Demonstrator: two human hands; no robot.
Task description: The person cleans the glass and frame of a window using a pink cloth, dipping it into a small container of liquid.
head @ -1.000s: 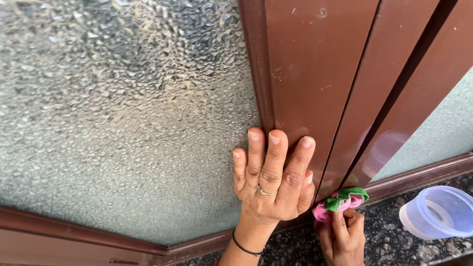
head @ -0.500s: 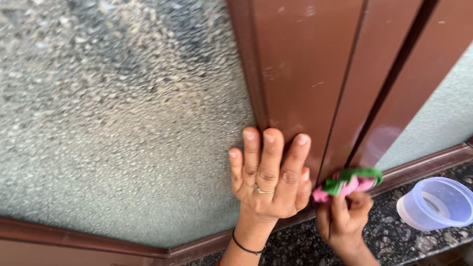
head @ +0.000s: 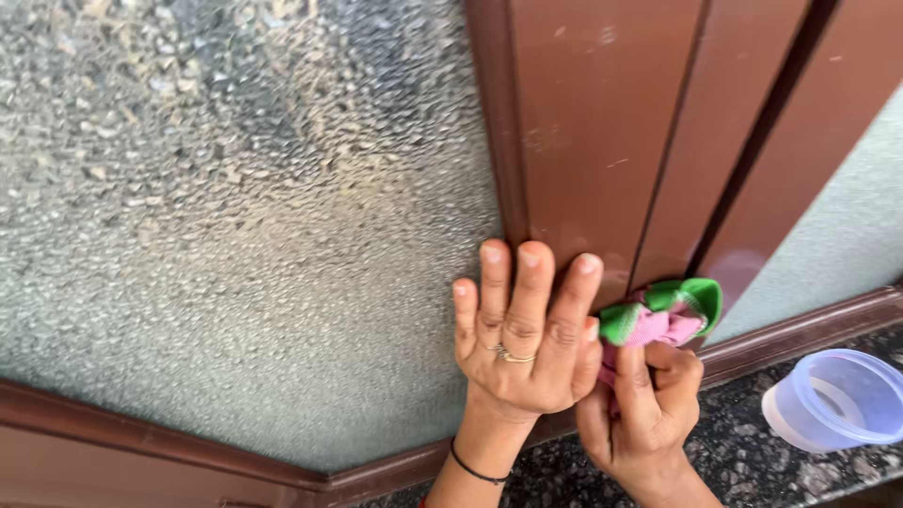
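The right hand [head: 644, 414] is pinching a soft pink and green cloth [head: 663, 315] with its fingers, pushing it against the bottom of the brown metal window frame [head: 602, 141]. The left hand [head: 522, 339] is lying flat on the frame, fingers spread a little, holding nothing. The cloth is looking light and squishy, easy to grab in a bunch. A clear plastic tub [head: 832, 400] is sitting on the speckled stone tabletop [head: 743, 461].

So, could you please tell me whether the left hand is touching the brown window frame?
Touching: the head view shows the left hand pressed flat, fingertips on the brown window frame.
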